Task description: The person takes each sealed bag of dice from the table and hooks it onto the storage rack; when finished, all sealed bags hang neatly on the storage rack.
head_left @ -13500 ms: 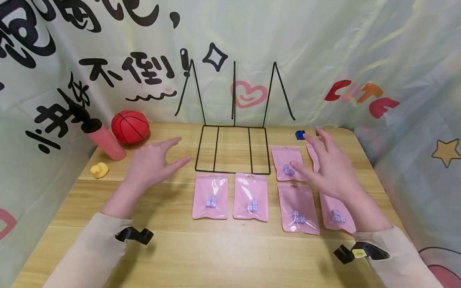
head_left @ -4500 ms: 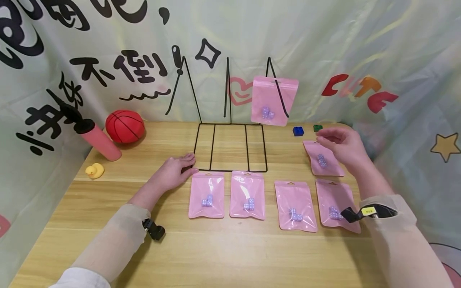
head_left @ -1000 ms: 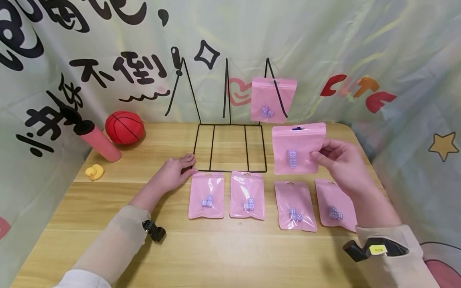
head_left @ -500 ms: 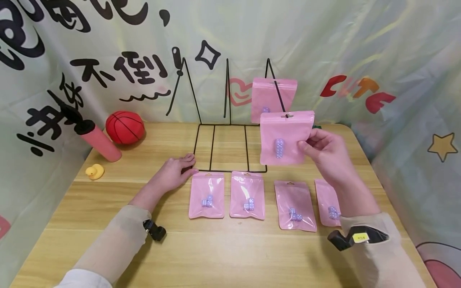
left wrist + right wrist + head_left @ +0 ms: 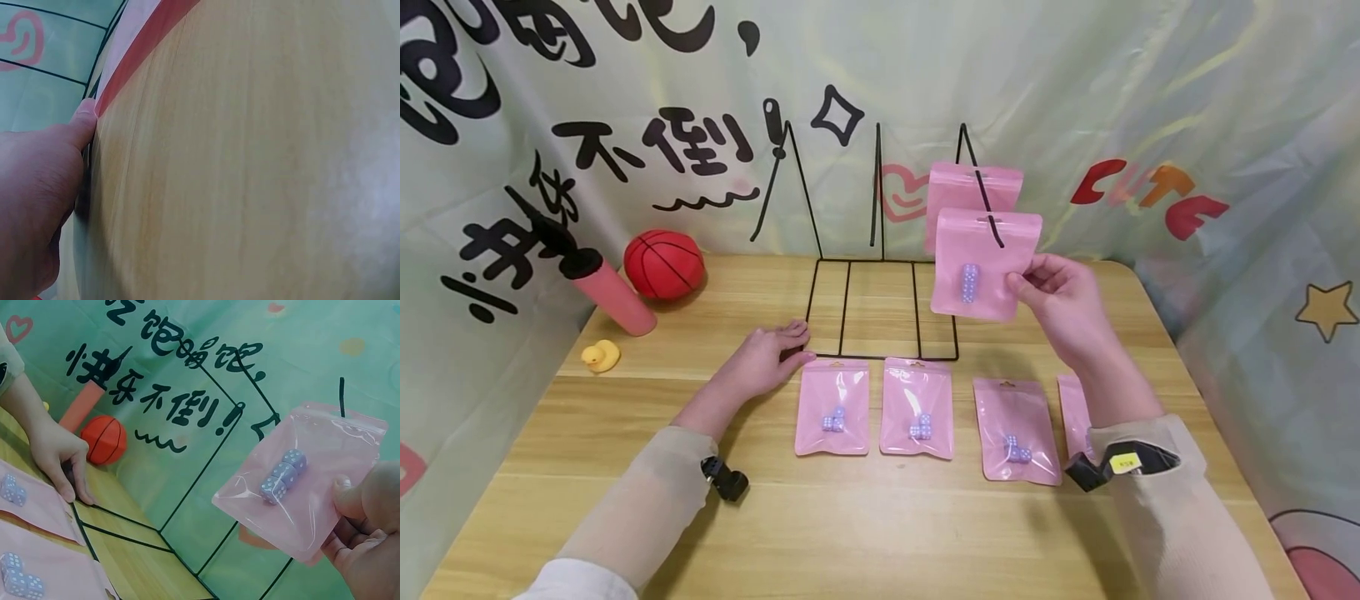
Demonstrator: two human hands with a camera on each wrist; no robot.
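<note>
My right hand (image 5: 1063, 308) pinches the right edge of a pink zip pouch (image 5: 951, 258) between thumb and fingers. Stacked lilac dice (image 5: 283, 477) show through its front in the right wrist view. One slanting hook of the black wire rack (image 5: 846, 308) appears to pass through the pouch's top hole, its tip sticking out in front. Behind, another pink pouch (image 5: 940, 192) hangs on the same hook, partly covered. My left hand (image 5: 767, 358) holds the rack's front left corner, thumb at the front wire; its other fingertips are partly hidden.
Two pink pouches (image 5: 832, 396) (image 5: 917, 392) lie before the rack. Two more (image 5: 1018, 408) (image 5: 1075, 404) lie at right, one partly under my right forearm. A red ball (image 5: 664, 265), pink bottle (image 5: 617, 296) and yellow duck (image 5: 601, 356) stand at left.
Since the earliest frame, one pouch has been hung and my left hand has come to the rack. Over the last second, my right hand has carried its pouch up and left onto the right hook.
</note>
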